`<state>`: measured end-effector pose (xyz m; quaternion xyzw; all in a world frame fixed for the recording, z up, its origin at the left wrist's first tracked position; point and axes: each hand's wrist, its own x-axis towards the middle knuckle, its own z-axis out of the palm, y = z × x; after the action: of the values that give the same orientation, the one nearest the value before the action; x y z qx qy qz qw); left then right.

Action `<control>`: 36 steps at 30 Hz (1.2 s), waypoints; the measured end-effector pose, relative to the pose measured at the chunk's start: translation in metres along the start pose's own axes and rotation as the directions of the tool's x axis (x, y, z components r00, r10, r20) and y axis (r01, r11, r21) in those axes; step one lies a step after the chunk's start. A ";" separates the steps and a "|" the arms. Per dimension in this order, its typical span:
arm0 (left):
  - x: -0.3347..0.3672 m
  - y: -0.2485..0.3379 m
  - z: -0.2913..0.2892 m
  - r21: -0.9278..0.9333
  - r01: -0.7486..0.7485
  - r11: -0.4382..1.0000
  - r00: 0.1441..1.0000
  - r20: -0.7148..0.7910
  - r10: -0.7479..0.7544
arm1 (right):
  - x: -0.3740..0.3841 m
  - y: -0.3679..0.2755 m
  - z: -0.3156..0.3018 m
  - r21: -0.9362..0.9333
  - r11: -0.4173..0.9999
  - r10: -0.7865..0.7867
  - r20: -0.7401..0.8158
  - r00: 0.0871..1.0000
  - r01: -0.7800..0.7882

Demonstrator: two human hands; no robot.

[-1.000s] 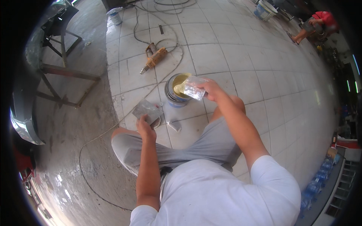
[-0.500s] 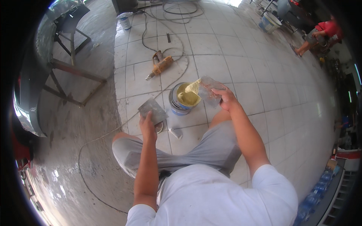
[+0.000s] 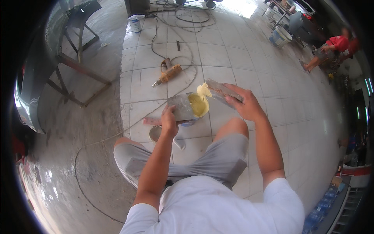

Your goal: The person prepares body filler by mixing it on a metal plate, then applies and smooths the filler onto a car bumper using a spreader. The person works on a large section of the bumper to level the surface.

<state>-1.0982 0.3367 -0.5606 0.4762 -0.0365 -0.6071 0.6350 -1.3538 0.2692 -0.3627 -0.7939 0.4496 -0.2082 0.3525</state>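
My left hand (image 3: 170, 120) grips the near edge of a flat grey putty board (image 3: 179, 107), which covers the left part of a can of yellow putty (image 3: 200, 104). In my right hand (image 3: 248, 103) is a flat putty spreader (image 3: 223, 89), its left end carrying a thick lump of yellow putty (image 3: 203, 90) above the can's rim. A round lid (image 3: 155, 133) and a white tube (image 3: 179, 143) lie on the tiles near my left forearm. Beside the board, a red strip-shaped thing (image 3: 151, 121) shows in part.
An orange heat gun (image 3: 168, 73) lies beyond the can, its cable (image 3: 193, 74) looping over the tiles. At left stand a metal trestle (image 3: 83, 70) and car body panels (image 3: 29, 101). A white tub (image 3: 135, 25), a bucket (image 3: 280, 37) and a seated person in red (image 3: 338, 42) are farther off.
The board in my left hand has moved right, over the can's left side. My right hand has turned the spreader flatter and lifted the putty clear of the can, uncovering the lid and red strip.
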 end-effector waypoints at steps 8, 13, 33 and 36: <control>-0.081 0.046 0.074 -0.220 0.070 0.973 0.991 0.123 -0.044 | -0.047 -0.012 0.038 -0.289 0.760 -0.623 -0.074 0.778 0.582; -0.109 0.055 0.083 -0.269 -0.119 0.956 0.990 0.045 0.136 | -0.049 -0.009 0.057 -0.301 0.715 -0.683 -0.106 0.723 0.631; -0.111 0.039 0.056 -0.232 -0.466 0.854 0.864 0.088 0.495 | -0.053 0.005 0.072 -0.658 0.702 -0.302 0.069 0.951 0.270; -0.103 0.039 0.050 -0.231 -0.482 0.845 0.866 0.024 0.500 | -0.052 0.020 0.058 -0.363 0.909 -0.249 -0.077 0.965 0.205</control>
<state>-1.1273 0.3847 -0.4530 0.3531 -0.1170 -0.4439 0.8152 -1.3541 0.3288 -0.4164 -0.8769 0.4046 -0.2119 0.1500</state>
